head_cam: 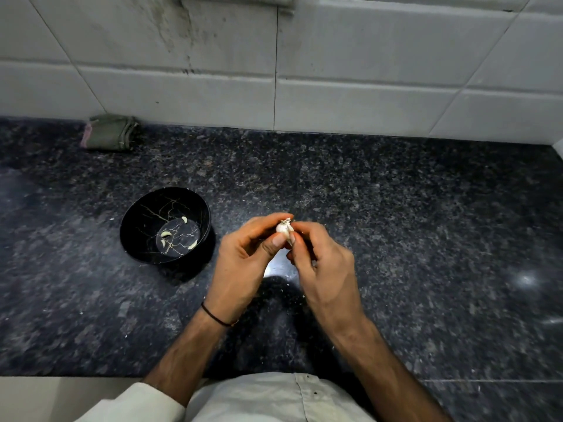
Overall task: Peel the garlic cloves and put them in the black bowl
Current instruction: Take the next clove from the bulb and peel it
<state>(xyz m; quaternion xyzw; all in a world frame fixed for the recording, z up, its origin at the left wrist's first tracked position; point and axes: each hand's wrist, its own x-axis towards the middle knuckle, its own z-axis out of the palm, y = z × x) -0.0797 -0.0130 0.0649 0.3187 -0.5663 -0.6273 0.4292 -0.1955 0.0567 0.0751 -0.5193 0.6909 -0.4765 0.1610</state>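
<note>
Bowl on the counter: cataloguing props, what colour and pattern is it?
The bowl is black with thin pale crack-like veins inside; head view.

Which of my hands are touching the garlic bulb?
Touching, both. The head view shows the left hand pinching the garlic bulb between thumb and fingers, and the right hand pinching its right side with its fingertips.

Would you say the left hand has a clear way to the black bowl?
Probably yes: the black bowl sits open-topped just left of the left hand, with only bare countertop between them. That hand is busy, though, gripping the garlic bulb together with the right hand.
</note>
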